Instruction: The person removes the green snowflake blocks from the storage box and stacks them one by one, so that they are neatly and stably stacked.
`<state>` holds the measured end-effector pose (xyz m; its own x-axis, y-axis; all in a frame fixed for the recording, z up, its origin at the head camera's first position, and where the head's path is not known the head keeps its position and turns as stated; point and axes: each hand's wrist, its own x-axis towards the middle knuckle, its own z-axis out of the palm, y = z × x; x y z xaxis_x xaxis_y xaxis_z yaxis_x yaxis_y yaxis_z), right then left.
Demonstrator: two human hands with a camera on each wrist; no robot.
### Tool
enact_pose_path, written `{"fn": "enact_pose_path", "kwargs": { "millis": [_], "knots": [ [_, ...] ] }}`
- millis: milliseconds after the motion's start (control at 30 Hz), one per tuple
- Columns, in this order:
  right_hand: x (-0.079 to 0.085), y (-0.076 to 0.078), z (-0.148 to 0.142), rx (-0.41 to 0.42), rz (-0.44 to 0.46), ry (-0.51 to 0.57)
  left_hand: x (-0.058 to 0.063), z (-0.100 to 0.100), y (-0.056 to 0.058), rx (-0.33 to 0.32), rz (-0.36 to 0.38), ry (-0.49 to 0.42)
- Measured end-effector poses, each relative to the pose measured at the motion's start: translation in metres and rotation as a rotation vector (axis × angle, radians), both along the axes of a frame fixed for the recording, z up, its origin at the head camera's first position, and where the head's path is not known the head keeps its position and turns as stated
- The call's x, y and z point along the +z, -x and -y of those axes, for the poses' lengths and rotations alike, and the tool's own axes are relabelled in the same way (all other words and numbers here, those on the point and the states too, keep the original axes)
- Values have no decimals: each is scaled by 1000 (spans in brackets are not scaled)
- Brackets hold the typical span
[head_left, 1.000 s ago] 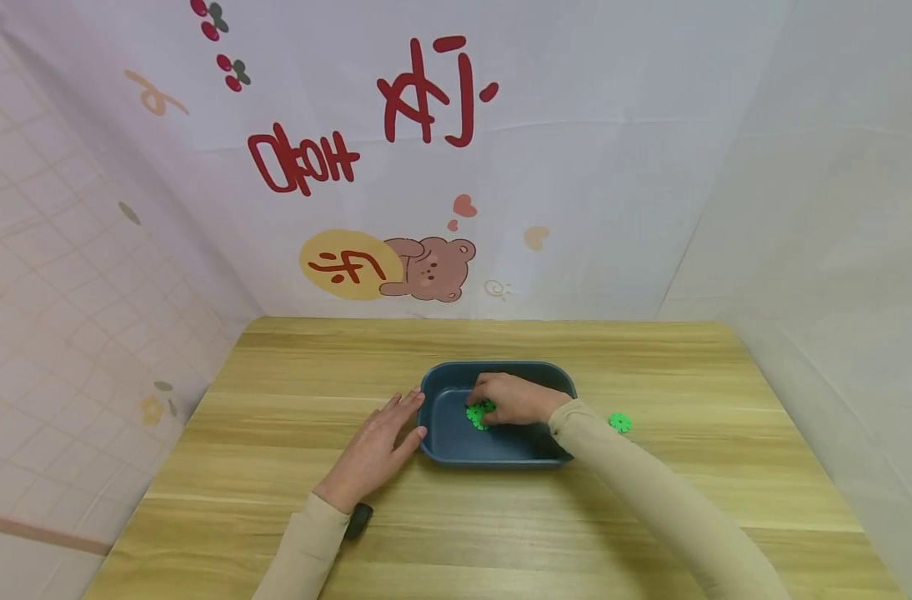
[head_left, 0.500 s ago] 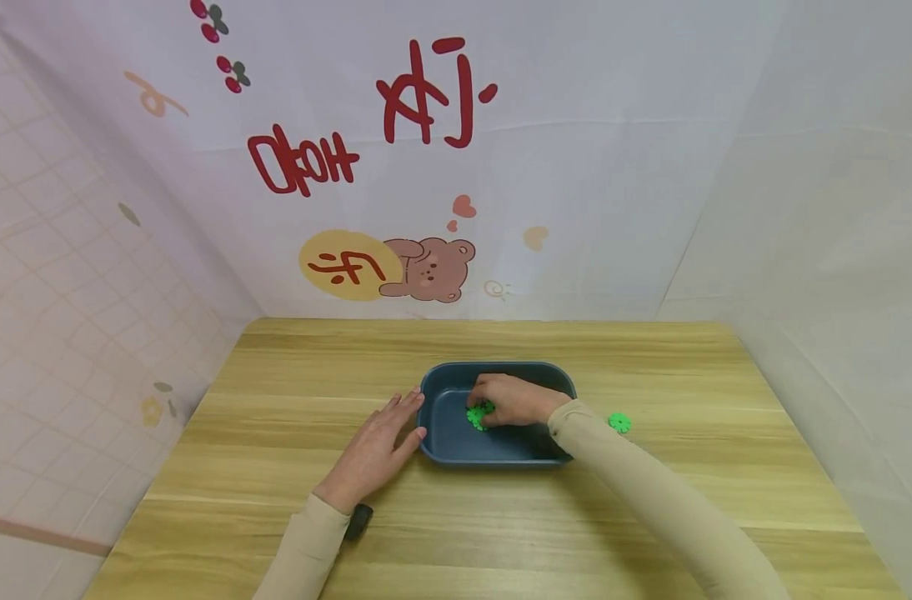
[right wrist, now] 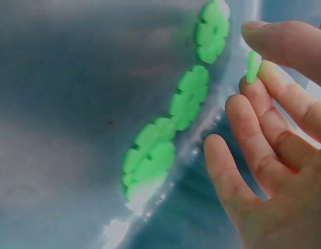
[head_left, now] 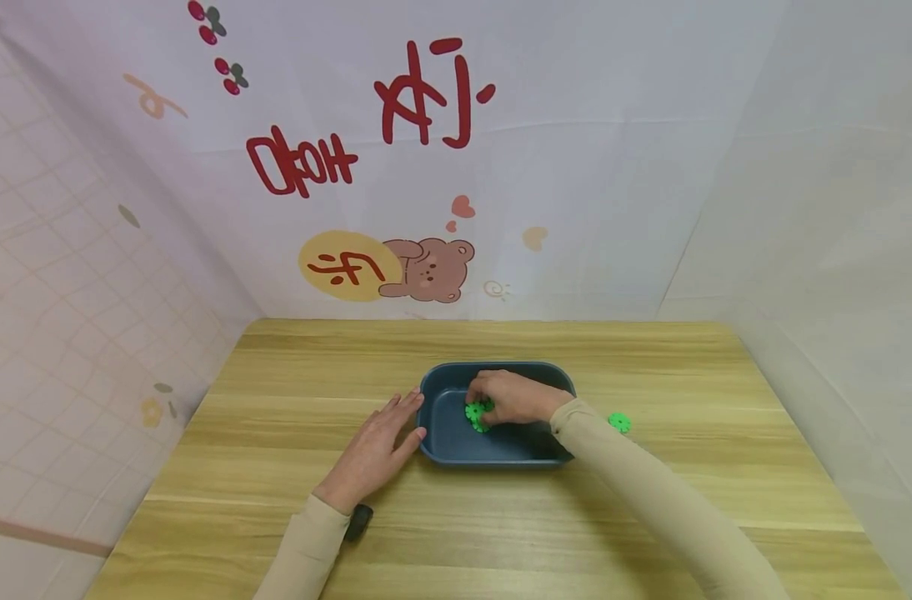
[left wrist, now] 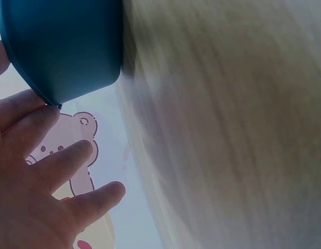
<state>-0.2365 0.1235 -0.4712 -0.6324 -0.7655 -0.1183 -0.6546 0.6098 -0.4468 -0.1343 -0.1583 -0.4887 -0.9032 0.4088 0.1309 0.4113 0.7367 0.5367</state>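
Observation:
A dark blue rectangular tray (head_left: pixel 456 450) sits on the wooden table. Straight fingers of my left hand (head_left: pixel 369 458) touch its left rim, the thumb near the front corner; the left wrist view shows fingertips right at the tray's edge (left wrist: pixel 25 78). My right hand (head_left: pixel 518 398) reaches into the tray. Between its thumb and fingertips it pinches a small green notched disc (right wrist: pixel 251 66), seen edge-on in the right wrist view. Several more flower-shaped green discs (right wrist: pixel 189 98) lie inside along the tray's wall, two of them overlapping.
One loose green disc (head_left: pixel 619 422) lies on the table right of the tray, beside the right sleeve (head_left: pixel 621 458). A dark band-like object (head_left: pixel 358 522) is at the left wrist. Behind the table (head_left: pixel 336 350) hangs a white printed cloth (head_left: pixel 576 167).
My right hand has shifted very slightly, and the green disc at its fingertips has turned a little. The left hand and tray have stayed put.

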Motion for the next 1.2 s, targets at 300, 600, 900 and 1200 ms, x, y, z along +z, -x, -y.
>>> {"fn": "enact_pose_path", "kwargs": {
  "millis": [300,600,900,1200],
  "knots": [
    [15,-1,-2,-5,9,24,1,0,-1,5,3,3],
    [30,-4,-6,-2,-30,54,1,0,-1,3,-10,-6],
    [44,-8,-14,-23,-52,69,2,0,-1,6,1,-3],
    [54,-13,-24,-45,-55,97,0,0,0,2,-6,-3]
  ]
}}
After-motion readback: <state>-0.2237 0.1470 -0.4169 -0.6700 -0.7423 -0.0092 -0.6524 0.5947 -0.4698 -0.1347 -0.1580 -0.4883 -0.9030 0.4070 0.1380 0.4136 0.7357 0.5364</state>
